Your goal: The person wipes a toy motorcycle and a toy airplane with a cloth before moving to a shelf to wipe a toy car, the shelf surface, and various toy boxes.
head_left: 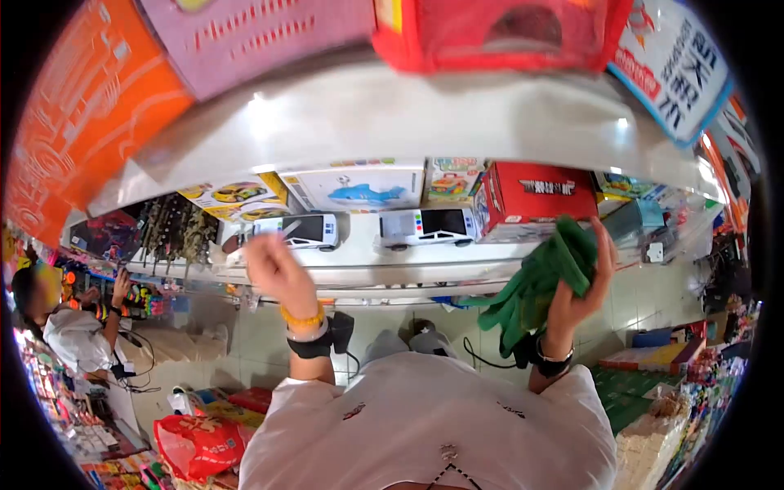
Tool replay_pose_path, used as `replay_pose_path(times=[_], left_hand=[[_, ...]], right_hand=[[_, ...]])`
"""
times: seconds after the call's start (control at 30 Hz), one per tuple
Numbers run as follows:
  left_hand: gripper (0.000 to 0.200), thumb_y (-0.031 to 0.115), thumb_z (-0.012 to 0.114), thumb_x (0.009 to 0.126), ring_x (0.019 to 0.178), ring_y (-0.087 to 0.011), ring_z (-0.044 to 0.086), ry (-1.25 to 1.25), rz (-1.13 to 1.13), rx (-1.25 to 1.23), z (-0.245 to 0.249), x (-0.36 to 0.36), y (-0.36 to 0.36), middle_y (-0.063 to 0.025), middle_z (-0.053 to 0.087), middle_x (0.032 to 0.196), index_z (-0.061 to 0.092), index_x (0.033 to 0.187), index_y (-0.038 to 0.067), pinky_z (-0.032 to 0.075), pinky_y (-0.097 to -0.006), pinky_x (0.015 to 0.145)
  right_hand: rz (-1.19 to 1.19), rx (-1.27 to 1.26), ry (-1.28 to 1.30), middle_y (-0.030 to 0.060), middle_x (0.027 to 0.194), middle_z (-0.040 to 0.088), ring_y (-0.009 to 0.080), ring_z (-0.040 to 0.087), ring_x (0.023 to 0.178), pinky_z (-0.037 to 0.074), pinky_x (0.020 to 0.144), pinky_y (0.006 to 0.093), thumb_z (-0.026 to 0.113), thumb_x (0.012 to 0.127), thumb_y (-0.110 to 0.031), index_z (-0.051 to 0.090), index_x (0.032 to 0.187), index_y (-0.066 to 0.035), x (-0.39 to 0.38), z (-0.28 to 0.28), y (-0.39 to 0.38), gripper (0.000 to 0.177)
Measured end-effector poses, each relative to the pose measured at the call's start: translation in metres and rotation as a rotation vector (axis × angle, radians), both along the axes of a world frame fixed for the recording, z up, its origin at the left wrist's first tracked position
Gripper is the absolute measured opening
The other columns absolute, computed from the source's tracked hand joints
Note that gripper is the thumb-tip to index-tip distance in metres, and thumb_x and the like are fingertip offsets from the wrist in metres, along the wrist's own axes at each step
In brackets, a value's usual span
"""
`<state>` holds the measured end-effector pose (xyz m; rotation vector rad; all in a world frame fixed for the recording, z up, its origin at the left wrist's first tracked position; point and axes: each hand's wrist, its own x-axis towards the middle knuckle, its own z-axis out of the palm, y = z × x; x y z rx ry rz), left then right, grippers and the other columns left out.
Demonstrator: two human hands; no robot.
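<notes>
My left hand (pixel 278 268) is slightly blurred over the shelf edge, its fingers curled; what they hold, if anything, I cannot make out. Just beyond it, a silver-white toy car (pixel 309 232) stands on the shelf (pixel 353 247). My right hand (pixel 590 286) holds a crumpled green cloth (pixel 535 287), which hangs from the thumb side while the fingers point up. Behind the cloth stands a red toy box (pixel 535 196). A second white toy car (pixel 429 226) with a black top sits between the two hands.
Boxes with a shark picture (pixel 359 189) and a yellow car (pixel 245 196) line the shelf back. An upper shelf (pixel 392 114) juts out above, carrying a red package (pixel 498 37). A person (pixel 77 335) is at the left. A red bag (pixel 200 445) lies behind me.
</notes>
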<state>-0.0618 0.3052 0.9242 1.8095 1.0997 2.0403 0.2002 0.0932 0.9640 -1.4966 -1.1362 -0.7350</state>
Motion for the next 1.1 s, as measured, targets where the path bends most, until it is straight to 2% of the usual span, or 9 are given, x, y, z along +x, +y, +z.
replay_pose_path(times=[0.07,0.17,0.37,0.47,0.67,0.8,0.87,0.97,1.1], left_hand=[[0.013,0.009,0.058,0.093,0.05,-0.0117,0.045,0.251,-0.234,-0.203,-0.017,0.015,0.0,-0.0063,0.054,0.062,0.055,0.083,0.002,0.036,-0.0273,0.047],[0.011,0.009,0.061,0.089,0.05,-0.0313,0.054,0.422,-0.339,-0.241,-0.064,0.026,-0.022,-0.0144,0.054,0.06,0.055,0.082,0.003,0.04,-0.0365,0.047],[0.014,0.009,0.059,0.091,0.045,-0.026,0.051,0.418,-0.39,-0.362,-0.063,0.003,-0.031,-0.0113,0.051,0.054,0.053,0.08,0.003,0.038,-0.0337,0.045],[0.015,0.009,0.059,0.09,0.049,-0.0286,0.051,0.455,-0.402,-0.377,-0.062,0.0,-0.028,-0.013,0.051,0.057,0.053,0.08,0.002,0.038,-0.0356,0.047],[0.014,0.008,0.059,0.089,0.058,-0.0311,0.053,0.584,-0.497,-0.421,-0.132,0.0,-0.052,-0.0154,0.053,0.065,0.054,0.079,0.0,0.041,-0.0384,0.053],[0.011,0.007,0.063,0.085,0.063,-0.0251,0.055,0.529,-0.5,-0.534,-0.109,-0.008,-0.054,-0.0107,0.058,0.075,0.056,0.078,0.001,0.043,-0.0336,0.054],[0.012,0.006,0.064,0.085,0.065,-0.0221,0.054,0.45,-0.424,-0.489,-0.079,-0.005,-0.037,-0.009,0.058,0.075,0.056,0.077,0.002,0.042,-0.0311,0.053],[0.014,0.005,0.063,0.086,0.069,-0.022,0.054,0.429,-0.295,-0.295,-0.049,0.011,-0.023,-0.0093,0.057,0.077,0.054,0.076,0.001,0.041,-0.0297,0.053],[0.011,0.005,0.061,0.088,0.075,-0.0206,0.056,0.341,-0.27,-0.346,-0.085,0.043,-0.043,-0.0092,0.06,0.086,0.056,0.081,0.0,0.045,-0.0282,0.059]], right_hand=[[0.027,-0.161,0.038,0.0195,0.122,0.057,0.0345,0.056,0.111,0.044,0.095,0.0396,0.054,0.074,0.003,0.056,0.123,0.002,-0.003,-0.02,-0.007,0.05],[0.016,-0.226,0.133,0.0178,0.115,0.059,0.0344,0.057,0.104,0.045,0.092,0.0388,0.054,0.063,0.007,0.058,0.121,0.0,-0.018,-0.066,-0.016,0.058],[0.023,-0.267,0.297,0.0162,0.11,0.059,0.034,0.058,0.1,0.047,0.088,0.0383,0.057,0.065,0.007,0.059,0.119,-0.004,-0.029,-0.068,-0.018,0.055],[0.016,-0.264,0.323,0.0164,0.11,0.059,0.034,0.059,0.1,0.047,0.088,0.0375,0.057,0.066,0.007,0.059,0.119,-0.003,-0.032,-0.068,-0.014,0.053],[0.102,-0.331,0.391,0.015,0.107,0.061,0.0302,0.061,0.096,0.048,0.084,0.0339,0.051,0.067,0.01,0.06,0.112,-0.001,-0.046,-0.128,-0.014,0.047],[0.036,-0.287,0.369,0.0158,0.108,0.061,0.0326,0.06,0.101,0.046,0.09,0.0369,0.053,0.064,0.011,0.061,0.112,-0.002,-0.025,-0.085,-0.029,0.05],[-0.121,-0.165,0.261,0.0144,0.108,0.062,0.0303,0.059,0.104,0.045,0.093,0.037,0.052,0.064,0.01,0.061,0.11,-0.001,0.005,-0.048,-0.032,0.048],[-0.145,0.09,0.207,0.0114,0.109,0.061,0.0278,0.058,0.106,0.043,0.094,0.0353,0.052,0.065,0.011,0.061,0.11,-0.001,0.053,-0.011,-0.019,0.048],[-0.056,-0.033,-0.007,0.0122,0.117,0.059,0.031,0.057,0.109,0.045,0.093,0.0365,0.064,0.067,0.007,0.061,0.116,-0.006,0.107,-0.011,0.021,0.05]])
